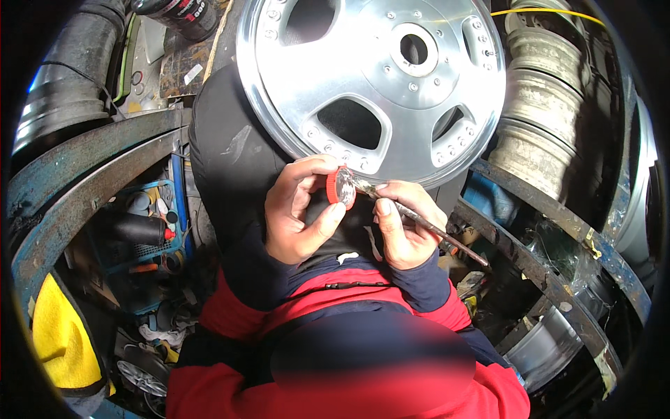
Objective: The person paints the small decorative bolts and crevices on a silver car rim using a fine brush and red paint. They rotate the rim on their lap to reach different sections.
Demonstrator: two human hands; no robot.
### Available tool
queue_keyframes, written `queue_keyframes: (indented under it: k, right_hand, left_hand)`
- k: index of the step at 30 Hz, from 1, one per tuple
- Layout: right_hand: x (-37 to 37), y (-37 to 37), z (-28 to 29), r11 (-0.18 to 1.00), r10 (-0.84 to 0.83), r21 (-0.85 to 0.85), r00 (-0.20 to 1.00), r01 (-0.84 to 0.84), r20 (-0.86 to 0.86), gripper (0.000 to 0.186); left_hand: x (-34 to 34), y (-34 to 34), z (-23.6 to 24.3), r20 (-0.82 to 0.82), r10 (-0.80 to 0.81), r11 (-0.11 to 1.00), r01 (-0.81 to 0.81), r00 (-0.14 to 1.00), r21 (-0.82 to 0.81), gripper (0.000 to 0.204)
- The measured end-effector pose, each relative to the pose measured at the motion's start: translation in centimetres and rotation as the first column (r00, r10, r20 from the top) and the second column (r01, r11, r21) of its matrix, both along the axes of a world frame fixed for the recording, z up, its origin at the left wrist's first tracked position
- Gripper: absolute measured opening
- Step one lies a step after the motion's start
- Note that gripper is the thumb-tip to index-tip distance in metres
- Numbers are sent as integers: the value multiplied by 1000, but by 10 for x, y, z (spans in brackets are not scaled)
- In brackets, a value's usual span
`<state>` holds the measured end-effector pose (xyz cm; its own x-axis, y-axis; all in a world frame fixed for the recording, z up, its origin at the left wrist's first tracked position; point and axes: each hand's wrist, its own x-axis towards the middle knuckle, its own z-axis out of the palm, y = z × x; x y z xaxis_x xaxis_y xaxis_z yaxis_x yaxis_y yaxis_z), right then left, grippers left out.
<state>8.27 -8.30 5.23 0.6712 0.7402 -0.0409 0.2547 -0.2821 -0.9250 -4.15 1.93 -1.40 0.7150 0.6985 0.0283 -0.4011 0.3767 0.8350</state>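
Between the thumb and fingers of my left hand point(299, 209) is a red ribbed cap point(332, 190), its inside turned toward the right and smeared with grey-white paste. My right hand point(410, 227) pinches a thin, stained paintbrush point(436, 232), whose bristle end reaches the cap's smeared inside. The brush handle slants down to the right past my fingers. Just beyond both hands, a large polished metal wheel point(398, 133) leans against my legs, with oval openings, a round centre hole and small bolts along its rim.
Several worn metal rims point(541, 105) are stacked at the right behind a curved metal rail point(551, 269). On the left stand another curved rail point(84, 160) and a blue basket point(143, 255) of bottles and tools. A yellow cloth point(61, 335) hangs at lower left; a dark bottle point(183, 15) stands at top left.
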Motion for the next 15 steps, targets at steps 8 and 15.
queue_keyframes:
  k: [8, 15]
  right_hand:
    - [3, -2, -1, 1000, -2, 17, 999, 3, -35, 12]
    - [11, -11, -9, 954, -187, 141, 894, 264, -407, 12]
  left_hand:
    - [1, 0, 1, -5, 9, 1000, -9, 1000, -11, 46]
    - [0, 1, 1, -16, 40, 996, -41, 999, -77, 45]
